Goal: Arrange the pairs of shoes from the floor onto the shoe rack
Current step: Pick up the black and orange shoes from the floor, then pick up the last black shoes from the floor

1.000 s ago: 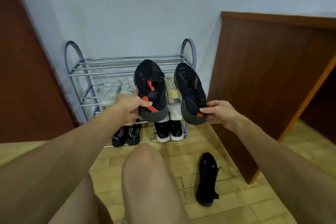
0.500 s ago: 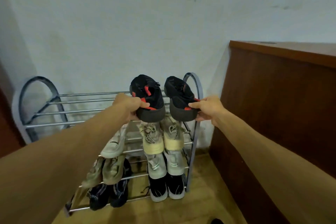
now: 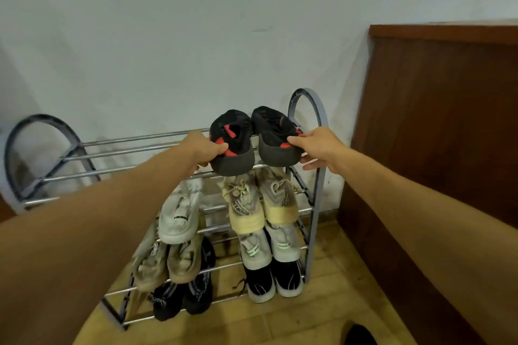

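Two black shoes with red accents rest on the right end of the top tier of a grey metal shoe rack (image 3: 120,154). My left hand (image 3: 203,152) grips the heel of the left black shoe (image 3: 234,145). The heel of the right black shoe (image 3: 276,137) is held by my right hand (image 3: 319,148). Both shoes point toes toward the wall. Lower tiers hold a white pair (image 3: 179,213), a beige pair (image 3: 260,202), grey pairs and black pairs at the bottom.
A dark wooden cabinet (image 3: 437,131) stands right beside the rack. A white wall is behind it. The left part of the top tier holds nothing. A dark shoe tip (image 3: 360,335) shows on the tiled floor at the bottom right.
Both hands carried the black shoes up and forward from in front of the rack onto the right end of its top tier. The view moved closer and higher.
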`<state>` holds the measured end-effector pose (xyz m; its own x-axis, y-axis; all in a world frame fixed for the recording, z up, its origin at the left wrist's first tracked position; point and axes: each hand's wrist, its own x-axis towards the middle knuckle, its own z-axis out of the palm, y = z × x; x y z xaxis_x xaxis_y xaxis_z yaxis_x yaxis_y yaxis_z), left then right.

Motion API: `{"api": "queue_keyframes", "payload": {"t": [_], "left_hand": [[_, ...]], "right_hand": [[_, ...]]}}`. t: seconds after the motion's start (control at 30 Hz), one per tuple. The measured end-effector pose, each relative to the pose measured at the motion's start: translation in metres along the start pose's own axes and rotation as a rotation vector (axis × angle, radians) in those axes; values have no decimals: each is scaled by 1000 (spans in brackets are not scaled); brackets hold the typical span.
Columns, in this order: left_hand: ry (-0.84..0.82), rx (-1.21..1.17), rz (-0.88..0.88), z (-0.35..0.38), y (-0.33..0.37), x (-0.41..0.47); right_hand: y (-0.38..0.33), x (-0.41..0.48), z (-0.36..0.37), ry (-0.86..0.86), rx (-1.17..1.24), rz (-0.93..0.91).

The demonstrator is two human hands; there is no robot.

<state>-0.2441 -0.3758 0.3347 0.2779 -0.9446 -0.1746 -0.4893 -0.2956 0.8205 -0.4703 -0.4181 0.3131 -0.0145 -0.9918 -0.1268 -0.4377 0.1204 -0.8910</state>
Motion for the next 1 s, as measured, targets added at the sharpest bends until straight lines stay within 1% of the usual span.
{"api": "queue_keyframes", "payload": {"t": [0.1,0.2,0.3,0.4,0.47,0.63,0.7,0.77,0.83,1.0], "left_hand": [[-11,-61,41,-2,1,-20],[28,-101,101,-5,2,-49],[57,-74,182,-8,1,-91],[8,-41,258,-1,1,-132],[-27,8,277,12,-2,-155],[-303,137,256,80,-42,-204],[-423,202,234,108,-58,-214],[-555,308,212,138,-79,-215],[-668,418,185,168,-103,-212],[-801,624,130,220,-165,-209]], "right_hand": [[6,-19,-3,4,-5,-30],[16,-44,-17,14,-81,-47],[24,-83,-31,-102,-228,-24],[33,-124,-45,-178,-341,-24],[45,-147,-50,-214,-413,-40],[115,-194,-43,-332,-538,35],[149,-204,-41,-348,-495,82],[187,-207,-39,-366,-398,190],[229,-210,-35,-376,-359,295],[328,-216,-17,-344,-284,509]]}}
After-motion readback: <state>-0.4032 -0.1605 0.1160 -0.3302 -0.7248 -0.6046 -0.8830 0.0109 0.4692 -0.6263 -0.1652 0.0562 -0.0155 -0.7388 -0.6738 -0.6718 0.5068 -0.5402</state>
